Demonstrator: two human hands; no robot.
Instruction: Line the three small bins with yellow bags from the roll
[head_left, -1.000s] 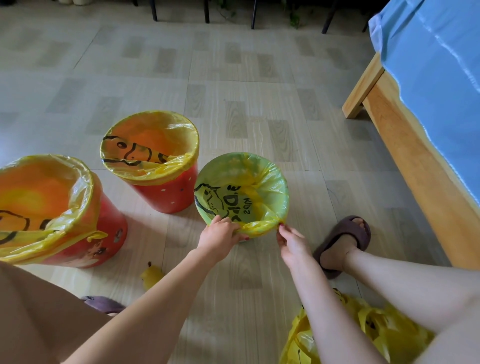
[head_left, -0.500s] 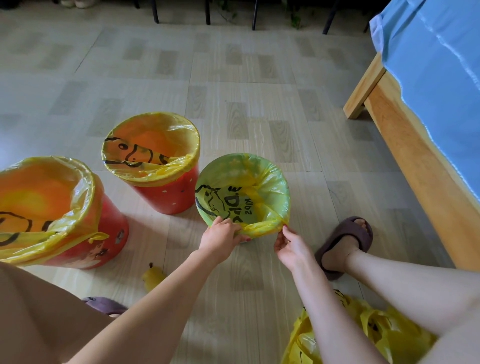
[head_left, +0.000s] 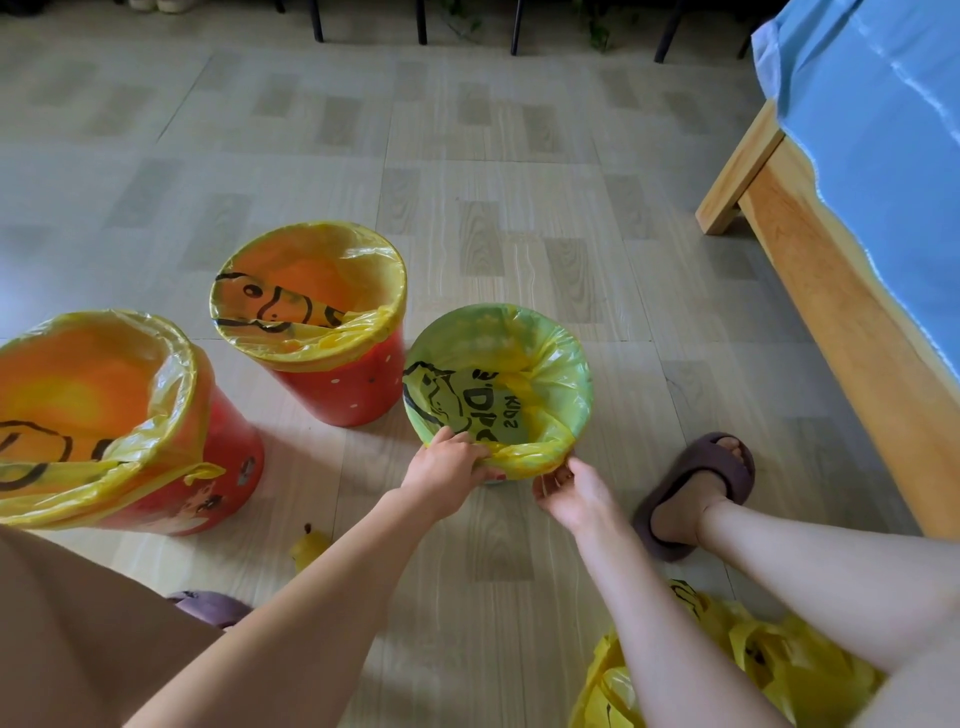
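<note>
Three small bins stand on the floor. Two are red: the left bin (head_left: 218, 493) and the middle bin (head_left: 353, 387). Each holds a yellow bag with black print folded over its rim. The third bin, on the right, is almost hidden under its own yellow bag (head_left: 550, 364), which looks green inside. My left hand (head_left: 447, 470) pinches the bag's folded edge at the near rim. My right hand (head_left: 574, 488) grips the same edge just to the right, below the rim. A small yellow roll (head_left: 307, 545) lies on the floor by my left forearm.
A heap of loose yellow bags (head_left: 727, 670) lies at the bottom right beside my leg. My foot in a dark slipper (head_left: 696, 483) rests right of the bin. A wooden bed frame (head_left: 841, 332) with a blue sheet runs along the right. Chair legs stand at the far edge.
My right hand has dropped slightly and turned under the rim, pulling the bag's edge down. My left hand stays at the near rim. The bins have not moved.
</note>
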